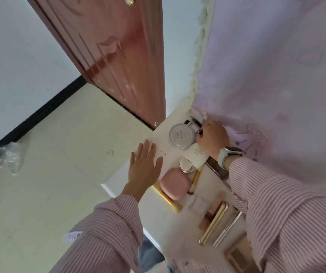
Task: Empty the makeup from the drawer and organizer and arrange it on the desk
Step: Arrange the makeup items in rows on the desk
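Right hand (212,137) is gripping a white tube (195,156) beside the round jar (181,136), lining it up; left hand (145,164) is hovering flat and open over the tabletop (162,150), probably steadying.

Pink-and-white striped sleeves (107,229), white wristwatch (229,154) on right wrist, possibly blue jeans (150,255)

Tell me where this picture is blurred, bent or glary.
Head view: the wide lens bends the door and wall lines; glare streaks the door's lower panel; the near desk items smear with motion, the gold tube among them; the left hand, right hand and round compact are sharper; light is soft, with faint shadows.
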